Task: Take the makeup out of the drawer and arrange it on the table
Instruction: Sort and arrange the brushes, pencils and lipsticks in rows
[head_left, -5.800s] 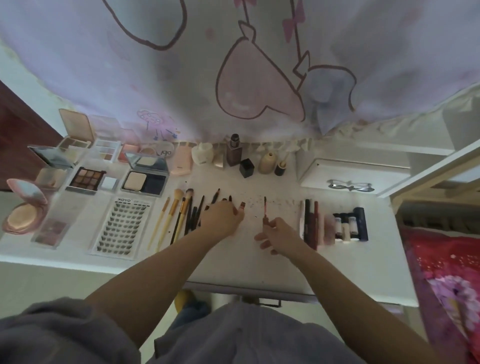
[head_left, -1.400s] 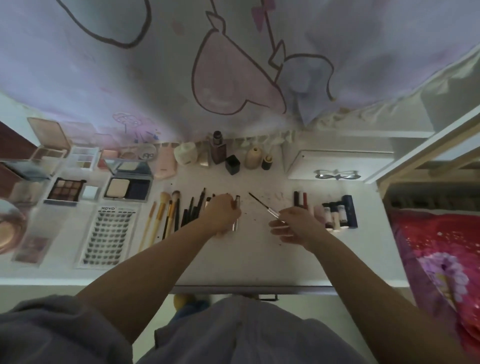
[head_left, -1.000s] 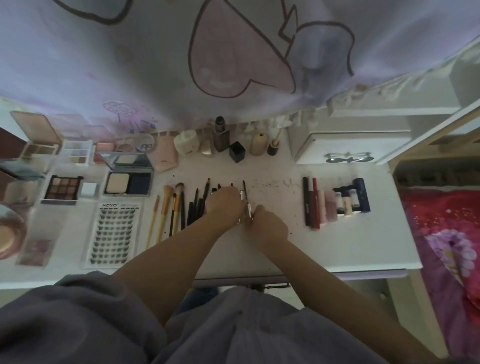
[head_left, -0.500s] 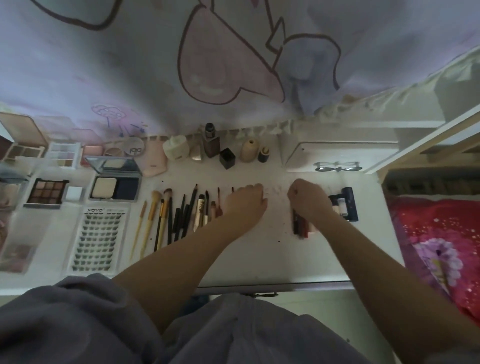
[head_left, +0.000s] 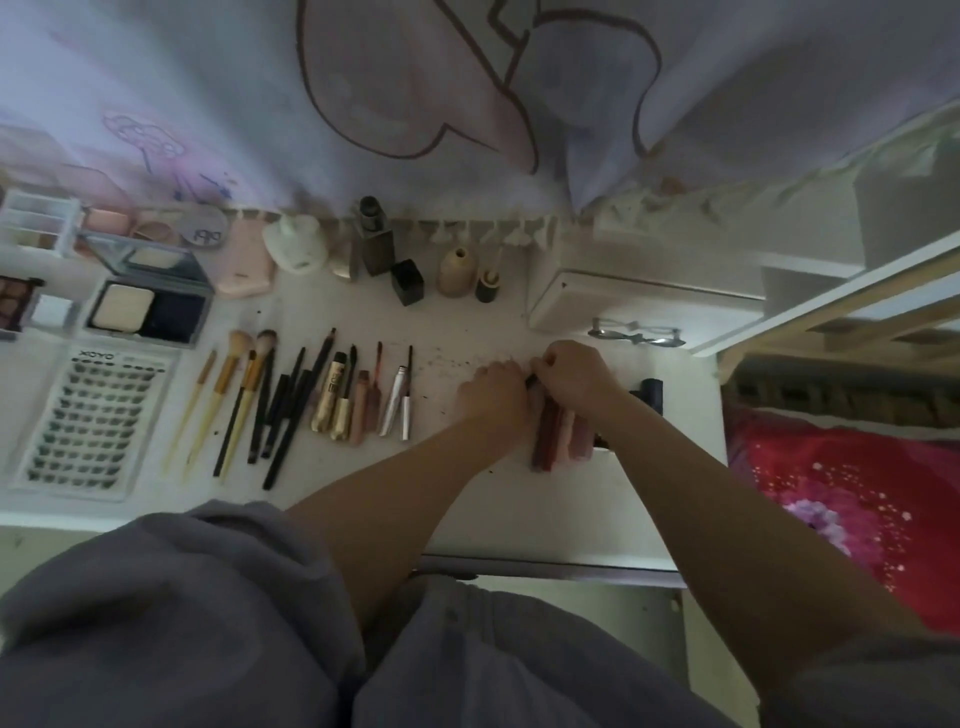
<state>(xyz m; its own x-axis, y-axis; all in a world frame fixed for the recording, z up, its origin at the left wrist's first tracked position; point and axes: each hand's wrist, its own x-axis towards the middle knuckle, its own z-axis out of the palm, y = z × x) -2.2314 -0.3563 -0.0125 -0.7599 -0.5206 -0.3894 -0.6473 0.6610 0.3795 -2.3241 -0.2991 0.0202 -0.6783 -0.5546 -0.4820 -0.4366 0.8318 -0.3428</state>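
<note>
Together, left hand (head_left: 493, 391) and right hand (head_left: 570, 375) curl over lip tubes (head_left: 558, 436)

- A white table (head_left: 519, 509) is seen, speckled with dark crumbs.
- Gold handles are borne by the brushes (head_left: 228, 395).
- Dark red and pale pink are shown by the lip tubes (head_left: 558, 436).
- A pale lilac curtain (head_left: 415, 104) is printed with a pink heart outlined in brown.
- A red bedcover (head_left: 857, 499) is patterned with pink flowers.
- A grey sleeve (head_left: 156, 613) is worn.
</note>
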